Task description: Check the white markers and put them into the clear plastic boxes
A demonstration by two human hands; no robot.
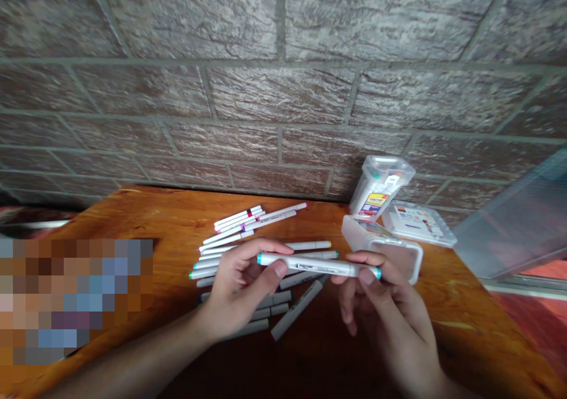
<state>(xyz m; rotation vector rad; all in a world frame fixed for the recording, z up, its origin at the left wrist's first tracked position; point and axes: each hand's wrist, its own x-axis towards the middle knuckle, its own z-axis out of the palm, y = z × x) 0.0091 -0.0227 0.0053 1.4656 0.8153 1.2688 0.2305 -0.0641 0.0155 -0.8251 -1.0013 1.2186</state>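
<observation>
A white marker pen (316, 266) with turquoise ends lies level between my two hands, above the table. My left hand (241, 284) pinches its left end between thumb and fingers. At the right end, my right hand (392, 304) grips the barrel near the tip with thumb and forefinger, its other fingers hanging loosely. Behind and beneath the hands, several white markers (296, 310) with differently coloured ends are spread on the wood, some partly hidden by my left hand. Farther back is a group of slimmer white pens (272, 217) with pink, red and purple ends.
On the wooden table (155, 216), a clear lidded container (376, 189) with pens inside stands at the back right. Beside it lies a flat clear case (419, 223). An open translucent box (416, 260) is behind my right hand. A brick-patterned wall (248, 145) borders the back; the left side is pixelated.
</observation>
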